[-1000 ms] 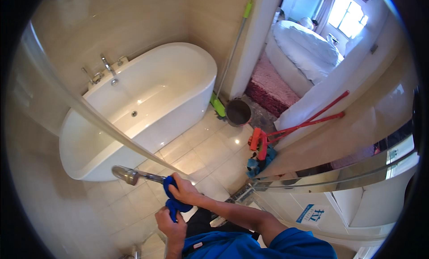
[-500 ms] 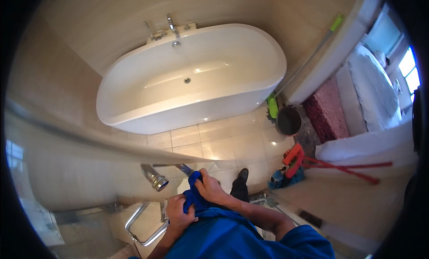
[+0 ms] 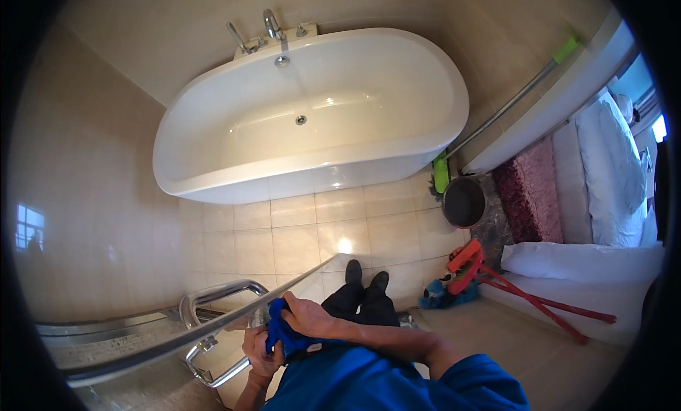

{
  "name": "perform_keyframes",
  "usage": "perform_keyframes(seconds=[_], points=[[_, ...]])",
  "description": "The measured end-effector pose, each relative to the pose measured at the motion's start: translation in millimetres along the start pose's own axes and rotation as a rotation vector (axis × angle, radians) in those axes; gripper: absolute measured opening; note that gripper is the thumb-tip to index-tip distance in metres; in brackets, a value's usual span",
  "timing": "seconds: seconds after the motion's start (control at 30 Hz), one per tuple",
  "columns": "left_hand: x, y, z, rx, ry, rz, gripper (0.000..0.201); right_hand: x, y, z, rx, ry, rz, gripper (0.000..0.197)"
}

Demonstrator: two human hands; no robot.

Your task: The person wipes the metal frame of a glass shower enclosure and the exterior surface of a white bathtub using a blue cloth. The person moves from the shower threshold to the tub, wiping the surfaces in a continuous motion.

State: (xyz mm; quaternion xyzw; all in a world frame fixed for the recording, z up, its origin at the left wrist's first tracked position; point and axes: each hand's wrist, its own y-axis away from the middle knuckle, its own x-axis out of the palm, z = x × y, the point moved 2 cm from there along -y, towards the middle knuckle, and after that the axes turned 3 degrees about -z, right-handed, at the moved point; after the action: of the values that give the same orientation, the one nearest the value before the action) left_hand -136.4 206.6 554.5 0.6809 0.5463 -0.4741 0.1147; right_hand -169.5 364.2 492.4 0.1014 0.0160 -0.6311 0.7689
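Note:
A bunched blue cloth (image 3: 281, 330) is between my two hands, in front of my body. My left hand (image 3: 261, 353) is closed on its lower left part. The fingers of my right hand (image 3: 311, 317) are curled round its upper right part. Just left of the hands runs the edge of a glass door (image 3: 241, 306), with a chrome handle (image 3: 225, 374) on its near side and a matching bar beyond the glass. Whether the cloth touches the glass, I cannot tell.
A white oval bathtub (image 3: 312, 162) with chrome taps (image 3: 272, 25) lies ahead. At right are a green-ended long-handled brush (image 3: 502, 104), a dark bucket (image 3: 464, 201) and red-handled cleaning tools (image 3: 468, 265) on the floor. Beyond the doorway lies a pink and dark red rug (image 3: 533, 191).
The glass door now appears nearly edge-on, its handles in a different place. My hands and the cloth have moved left and slightly down. Both my shoes now show side by side.

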Motion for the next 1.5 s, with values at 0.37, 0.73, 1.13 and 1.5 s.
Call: perform_keyframes(seconds=[0.37,0.73,1.13,1.5], points=[[46.7,-16.0,-37.7,-0.089,-0.102,-0.248,0.024,-78.0,-22.4,-3.2,-0.089,0.144,0.425,0.032],[121.8,-122.7,-103.1,-0.293,-0.007,-0.382,0.027,-195.0,-89.8,-36.0,0.091,-0.113,0.067,0.017],[135.0,-170.6,-56.6,-0.465,-0.317,-0.386,0.023,-178.0,-141.1,-38.9,0.349,-0.612,0.308,0.029],[152.0,-138.9,-38.8,-0.83,-0.327,-0.322,0.014,-106.3,-143.8,-86.3,0.442,-0.229,0.751,0.031]])
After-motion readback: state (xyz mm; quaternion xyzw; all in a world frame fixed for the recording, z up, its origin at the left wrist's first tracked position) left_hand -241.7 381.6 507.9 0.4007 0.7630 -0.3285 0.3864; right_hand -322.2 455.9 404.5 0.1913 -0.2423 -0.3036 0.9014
